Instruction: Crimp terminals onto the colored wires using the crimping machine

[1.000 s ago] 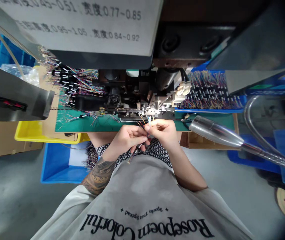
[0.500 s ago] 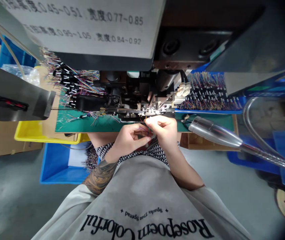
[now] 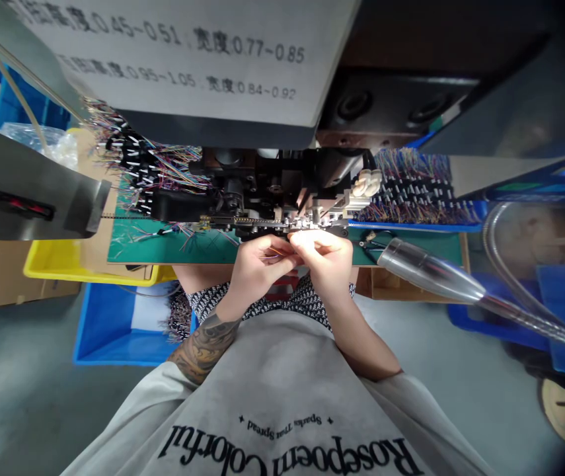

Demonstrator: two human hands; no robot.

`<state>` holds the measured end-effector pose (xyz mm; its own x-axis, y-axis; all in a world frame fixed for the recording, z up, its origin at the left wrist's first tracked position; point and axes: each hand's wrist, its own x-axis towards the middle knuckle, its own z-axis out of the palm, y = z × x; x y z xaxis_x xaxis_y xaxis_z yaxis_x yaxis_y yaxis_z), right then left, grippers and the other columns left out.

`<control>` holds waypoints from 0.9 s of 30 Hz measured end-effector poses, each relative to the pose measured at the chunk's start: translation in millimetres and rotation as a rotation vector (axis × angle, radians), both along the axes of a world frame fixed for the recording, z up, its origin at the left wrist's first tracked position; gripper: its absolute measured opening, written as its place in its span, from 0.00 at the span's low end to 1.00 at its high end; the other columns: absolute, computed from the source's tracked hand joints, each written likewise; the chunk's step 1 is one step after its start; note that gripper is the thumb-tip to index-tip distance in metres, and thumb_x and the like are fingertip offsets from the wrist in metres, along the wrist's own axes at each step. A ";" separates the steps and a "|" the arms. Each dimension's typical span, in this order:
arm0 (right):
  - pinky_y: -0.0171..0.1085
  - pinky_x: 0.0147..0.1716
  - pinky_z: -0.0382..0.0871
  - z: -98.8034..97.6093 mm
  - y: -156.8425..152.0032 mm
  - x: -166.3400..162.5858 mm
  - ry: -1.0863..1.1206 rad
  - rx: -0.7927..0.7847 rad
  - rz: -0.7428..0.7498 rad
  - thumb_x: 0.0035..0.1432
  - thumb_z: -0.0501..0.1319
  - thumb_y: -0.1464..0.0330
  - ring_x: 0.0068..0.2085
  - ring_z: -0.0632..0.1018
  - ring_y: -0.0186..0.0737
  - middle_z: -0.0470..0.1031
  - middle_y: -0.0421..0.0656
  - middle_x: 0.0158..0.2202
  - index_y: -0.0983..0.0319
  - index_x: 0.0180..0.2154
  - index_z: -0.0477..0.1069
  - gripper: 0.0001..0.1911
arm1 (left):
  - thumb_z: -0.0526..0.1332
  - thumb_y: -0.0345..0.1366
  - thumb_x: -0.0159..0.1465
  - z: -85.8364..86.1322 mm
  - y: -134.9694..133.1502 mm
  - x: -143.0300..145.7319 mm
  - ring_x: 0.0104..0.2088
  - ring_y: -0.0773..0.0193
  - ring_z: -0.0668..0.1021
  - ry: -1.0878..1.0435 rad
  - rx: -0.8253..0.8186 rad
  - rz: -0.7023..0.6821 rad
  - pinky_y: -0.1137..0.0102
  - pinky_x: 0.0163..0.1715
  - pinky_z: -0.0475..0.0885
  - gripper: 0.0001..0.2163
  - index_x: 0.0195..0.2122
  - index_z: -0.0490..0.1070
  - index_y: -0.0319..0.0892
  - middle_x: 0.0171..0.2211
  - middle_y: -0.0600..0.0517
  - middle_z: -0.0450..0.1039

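Both my hands meet at the front of a crimping machine, just below its metal die area. My left hand is closed around thin coloured wires, an orange one showing between thumb and fingers. My right hand is pinched at the machine's front edge, its fingertips touching or nearly touching the left fingers. What the right fingertips pinch is hidden by the hand. A strip of metal terminals runs along the machine from the left toward the die.
Wire bundles lie behind at left and in a blue tray at right. Loose wires lie on the green mat. A lamp head stands right of my hands. Yellow and blue bins sit at left.
My hands have drawn closer together, the left hand rising slightly toward the machine. The wires that showed below the fingers are now mostly covered. The camera view has shifted slightly.
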<state>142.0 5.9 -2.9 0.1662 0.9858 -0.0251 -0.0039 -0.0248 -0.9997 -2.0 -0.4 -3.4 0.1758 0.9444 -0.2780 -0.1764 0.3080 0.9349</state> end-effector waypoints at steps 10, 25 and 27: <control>0.32 0.22 0.61 -5.9 -7.4 3.6 -0.007 -0.045 0.027 0.60 0.68 0.60 0.21 0.66 0.30 0.75 0.38 0.21 0.60 0.34 0.86 0.12 | 0.74 0.38 0.59 -3.9 1.4 -0.9 0.31 0.62 0.85 0.098 0.123 0.064 0.68 0.33 0.84 0.08 0.33 0.78 0.41 0.31 0.52 0.83; 0.33 0.22 0.64 4.6 3.9 -4.6 0.153 -0.140 0.080 0.62 0.68 0.57 0.20 0.64 0.29 0.68 0.37 0.17 0.61 0.27 0.84 0.17 | 0.73 0.38 0.62 2.4 -4.6 -3.9 0.30 0.67 0.80 0.273 0.313 0.169 0.73 0.31 0.76 0.06 0.32 0.80 0.43 0.30 0.54 0.81; 0.33 0.22 0.63 5.5 4.2 -4.8 0.150 -0.142 0.081 0.62 0.68 0.57 0.20 0.63 0.29 0.67 0.36 0.16 0.60 0.28 0.85 0.17 | 0.73 0.37 0.63 2.8 -4.6 -4.5 0.31 0.67 0.81 0.270 0.327 0.175 0.72 0.33 0.77 0.05 0.33 0.81 0.44 0.31 0.53 0.82</control>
